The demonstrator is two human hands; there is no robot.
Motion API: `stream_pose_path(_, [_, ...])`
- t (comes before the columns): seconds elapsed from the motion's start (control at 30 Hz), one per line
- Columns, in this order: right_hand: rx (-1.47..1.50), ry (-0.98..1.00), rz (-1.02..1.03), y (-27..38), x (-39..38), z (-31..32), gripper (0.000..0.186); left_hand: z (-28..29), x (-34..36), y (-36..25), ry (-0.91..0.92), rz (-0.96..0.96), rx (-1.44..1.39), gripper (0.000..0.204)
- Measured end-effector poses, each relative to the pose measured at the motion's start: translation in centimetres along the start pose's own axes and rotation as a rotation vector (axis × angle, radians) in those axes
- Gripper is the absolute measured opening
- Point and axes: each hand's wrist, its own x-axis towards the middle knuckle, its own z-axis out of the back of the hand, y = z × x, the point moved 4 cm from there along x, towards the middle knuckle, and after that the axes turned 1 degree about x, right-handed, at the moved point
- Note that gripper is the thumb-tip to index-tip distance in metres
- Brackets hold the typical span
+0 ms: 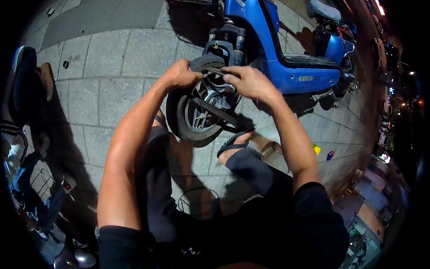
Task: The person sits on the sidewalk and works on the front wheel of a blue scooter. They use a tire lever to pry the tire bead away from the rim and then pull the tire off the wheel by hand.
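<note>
The front wheel (pixel 179 121) of a blue scooter (pixel 286 67) stands between my feet, its black tire around a grey rim. My left hand (pixel 183 74) is closed at the tire's upper edge, thumb side toward the hub. Just right of it, my right hand (pixel 248 81) pinches a short flat metal bar that looks like a tire lever (pixel 215 71), its far end against the tire's top. Below both hands a dark flat strip (pixel 217 113) slants across the wheel toward my sandalled right foot (pixel 235 145). My fingertips are partly hidden.
The scooter's body stretches to the right, with another scooter (pixel 331 38) behind it. A pale open box (pixel 271 150), a yellow item (pixel 317 149) and a small blue item (pixel 330 155) lie on the paving (pixel 105 101). Another person's shoe (pixel 69 183) shows at left.
</note>
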Motion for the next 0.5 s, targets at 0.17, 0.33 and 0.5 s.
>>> stream_pose_path(0.17, [-0.243, 0.504, 0.047, 1.4, 6.6, 3.3, 0.042, 0.2, 0.2, -0.7, 0.036, -0.003, -0.038, 0.053])
stream_pose_path(0.33, [-0.471, 0.684, -0.125, 3.6, 9.4, 1.5, 0.043, -0.2, 0.7, 0.3, 0.027, -0.02, -0.07, 0.053])
stream_pose_path(0.5, [-0.399, 0.604, -0.131, 3.9, 9.8, 4.3, 0.042, 0.0, 0.5, 0.4, -0.01, 0.013, -0.05, 0.051])
